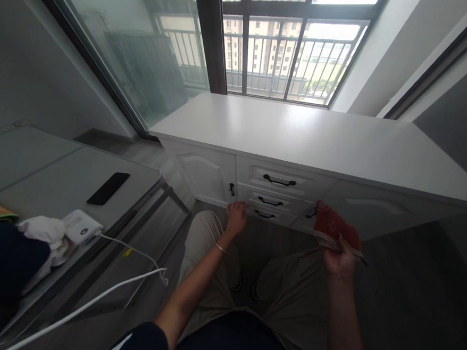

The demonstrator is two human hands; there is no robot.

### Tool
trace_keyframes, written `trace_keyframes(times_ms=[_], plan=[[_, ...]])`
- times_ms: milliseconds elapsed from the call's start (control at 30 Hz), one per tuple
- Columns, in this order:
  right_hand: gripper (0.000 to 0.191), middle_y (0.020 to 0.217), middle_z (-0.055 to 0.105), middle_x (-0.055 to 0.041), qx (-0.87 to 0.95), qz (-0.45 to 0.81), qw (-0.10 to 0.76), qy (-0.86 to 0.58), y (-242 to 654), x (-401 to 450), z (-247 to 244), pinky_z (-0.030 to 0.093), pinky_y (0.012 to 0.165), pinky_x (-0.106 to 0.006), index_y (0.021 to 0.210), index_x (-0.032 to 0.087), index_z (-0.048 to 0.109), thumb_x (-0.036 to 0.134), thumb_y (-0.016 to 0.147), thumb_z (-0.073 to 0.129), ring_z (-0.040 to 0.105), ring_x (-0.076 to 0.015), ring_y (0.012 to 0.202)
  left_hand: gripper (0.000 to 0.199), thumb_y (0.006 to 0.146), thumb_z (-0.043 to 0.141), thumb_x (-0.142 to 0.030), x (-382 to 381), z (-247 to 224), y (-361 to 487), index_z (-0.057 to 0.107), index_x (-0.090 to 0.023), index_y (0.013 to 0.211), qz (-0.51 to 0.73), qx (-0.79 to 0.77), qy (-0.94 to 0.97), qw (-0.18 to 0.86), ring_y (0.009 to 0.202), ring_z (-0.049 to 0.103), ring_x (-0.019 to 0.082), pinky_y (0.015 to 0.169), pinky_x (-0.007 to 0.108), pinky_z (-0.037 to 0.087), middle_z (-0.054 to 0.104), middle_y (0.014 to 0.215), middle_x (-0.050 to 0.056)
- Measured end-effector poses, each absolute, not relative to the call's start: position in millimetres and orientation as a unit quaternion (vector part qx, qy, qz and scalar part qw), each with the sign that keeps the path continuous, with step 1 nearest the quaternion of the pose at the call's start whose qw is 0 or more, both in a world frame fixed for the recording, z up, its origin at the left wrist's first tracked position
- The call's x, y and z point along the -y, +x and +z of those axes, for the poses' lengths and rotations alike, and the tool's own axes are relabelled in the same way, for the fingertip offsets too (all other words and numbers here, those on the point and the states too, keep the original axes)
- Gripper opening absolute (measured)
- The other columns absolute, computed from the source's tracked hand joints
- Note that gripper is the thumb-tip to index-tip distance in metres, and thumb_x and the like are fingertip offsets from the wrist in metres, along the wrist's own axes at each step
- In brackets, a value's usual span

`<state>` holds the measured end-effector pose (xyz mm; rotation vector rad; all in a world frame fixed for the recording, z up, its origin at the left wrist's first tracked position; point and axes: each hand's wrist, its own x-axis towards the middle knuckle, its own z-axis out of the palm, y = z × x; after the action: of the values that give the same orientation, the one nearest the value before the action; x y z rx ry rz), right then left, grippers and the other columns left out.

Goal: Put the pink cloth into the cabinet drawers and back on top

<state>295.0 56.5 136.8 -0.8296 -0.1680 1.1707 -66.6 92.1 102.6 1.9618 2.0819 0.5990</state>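
A low white cabinet point(278, 132) stands in front of me, with dark handles on its doors and drawers. My left hand point(237, 217) is at the cabinet's lower front, below the left door's handle point(232, 189) and left of the bottom drawer handle point(264, 214). Its fingers are loosely bent and hold nothing I can see. In my right hand point(340, 259) is a folded red cloth point(337, 225) with a pale edge, held before the right door and partly covering that door's handle point(311, 213). A thin dark tip sticks out beside this hand; I cannot make out what it belongs to.
To the left, a light folding table point(67, 170) bears a black phone point(108, 188), a white charger box point(81, 226) and crumpled white cloth point(41, 236). A white cable point(106, 299) crosses the space beside my left arm. Behind the cabinet are glass sliding doors point(272, 44).
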Motion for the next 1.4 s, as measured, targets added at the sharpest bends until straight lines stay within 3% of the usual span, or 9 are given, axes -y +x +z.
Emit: trace_keyframes(times_ms=[133, 267, 367, 433, 567, 667, 767, 967, 1400], plan=[[0.031, 0.119, 0.079, -0.0049, 0.063, 0.553, 0.733, -0.391, 280.3, -65.3, 148.2, 0.065, 0.095, -0.044, 0.105, 0.021, 0.076, 0.010, 0.081, 0.061, 0.076, -0.0224, 0.112, 0.033, 0.093, 0.053, -0.019, -39.7, 124.7, -131.1, 0.075, -0.027, 0.118, 0.294, -0.790, 0.538, 0.007, 0.135, 0.053, 0.029, 0.124, 0.057, 0.027, 0.065, 0.139, 0.010], [0.036, 0.124, 0.078, -0.0058, 0.128, 0.555, 0.718, -0.400, 259.6, -76.5, 192.4, 0.057, 0.108, -0.057, 0.109, 0.022, 0.077, 0.015, 0.076, 0.066, 0.071, -0.0281, 0.122, 0.039, 0.097, 0.050, -0.028, -21.4, 134.6, -173.2, 0.070, -0.023, 0.130, 0.228, -0.861, 0.454, 0.002, 0.138, 0.050, 0.033, 0.116, 0.053, 0.040, 0.059, 0.147, 0.014], [0.049, 0.140, 0.069, 0.0065, 0.274, 0.467, 0.732, -0.413, 246.1, -92.3, 247.2, 0.057, 0.110, -0.056, 0.122, 0.051, 0.073, 0.028, 0.079, 0.066, 0.065, -0.0291, 0.132, 0.050, 0.101, 0.046, -0.040, -19.6, 127.9, -173.6, 0.060, -0.020, 0.145, 0.149, -0.873, 0.462, 0.049, 0.139, 0.052, 0.033, 0.112, 0.050, 0.045, 0.056, 0.151, 0.017], [0.060, 0.148, 0.062, 0.0052, 0.369, 0.356, 0.741, -0.434, 240.1, -112.9, 286.8, 0.055, 0.107, -0.069, 0.144, 0.046, 0.060, 0.040, 0.085, 0.061, 0.060, -0.0354, 0.137, 0.056, 0.102, 0.043, -0.046, -19.9, 121.9, -166.5, 0.055, -0.019, 0.149, 0.130, -0.872, 0.468, 0.057, 0.137, 0.054, 0.033, 0.111, 0.049, 0.046, 0.057, 0.151, 0.018], [0.062, 0.153, 0.057, -0.0073, 0.478, 0.127, 0.719, -0.488, 226.3, -179.3, 357.1, 0.051, 0.115, -0.063, 0.156, 0.029, 0.049, 0.051, 0.099, 0.044, 0.051, -0.0380, 0.144, 0.058, 0.102, 0.042, -0.049, -21.3, 116.7, -159.5, 0.055, -0.018, 0.149, 0.131, -0.871, 0.471, 0.052, 0.132, 0.058, 0.033, 0.108, 0.047, 0.047, 0.061, 0.146, 0.017], [0.062, 0.162, 0.047, -0.0126, 0.627, -0.052, 0.606, -0.486, 204.5, -229.8, 389.3, 0.035, 0.127, -0.055, 0.157, 0.014, 0.048, 0.042, 0.104, 0.034, 0.036, -0.0343, 0.155, 0.057, 0.102, 0.042, -0.049, -22.4, 117.5, -161.7, 0.057, -0.017, 0.146, 0.129, -0.868, 0.476, 0.052, 0.129, 0.059, 0.033, 0.105, 0.046, 0.049, 0.063, 0.143, 0.017], [0.062, 0.168, 0.039, -0.0137, 0.724, -0.074, 0.446, -0.521, 178.0, -262.7, 391.6, 0.013, 0.134, -0.053, 0.158, 0.003, 0.044, 0.021, 0.101, 0.030, 0.025, -0.0279, 0.160, 0.057, 0.102, 0.042, -0.049, -22.4, 118.4, -162.5, 0.057, -0.017, 0.146, 0.127, -0.867, 0.478, 0.053, 0.128, 0.059, 0.034, 0.103, 0.046, 0.050, 0.063, 0.142, 0.017], [0.063, 0.169, 0.038, -0.0142, 0.801, 0.086, 0.155, -0.572, 164.1, -293.0, 345.5, 0.017, 0.131, -0.059, 0.159, 0.009, 0.045, 0.022, 0.098, 0.039, 0.030, -0.0302, 0.158, 0.055, 0.102, 0.043, -0.048, -21.5, 118.3, -160.7, 0.057, -0.018, 0.146, 0.121, -0.876, 0.466, 0.039, 0.128, 0.059, 0.034, 0.106, 0.047, 0.047, 0.063, 0.143, 0.017], [0.087, 0.177, 0.016, -0.0074, 0.833, 0.103, 0.108, -0.533, 174.6, -293.8, 332.7, 0.001, 0.127, -0.069, 0.169, 0.025, 0.027, 0.074, 0.098, 0.038, 0.009, -0.0380, 0.162, 0.057, 0.102, 0.042, -0.047, -21.8, 123.6, -158.8, 0.057, -0.015, 0.147, 0.115, -0.870, 0.476, 0.059, 0.129, 0.059, 0.035, 0.102, 0.046, 0.050, 0.063, 0.140, 0.020]])
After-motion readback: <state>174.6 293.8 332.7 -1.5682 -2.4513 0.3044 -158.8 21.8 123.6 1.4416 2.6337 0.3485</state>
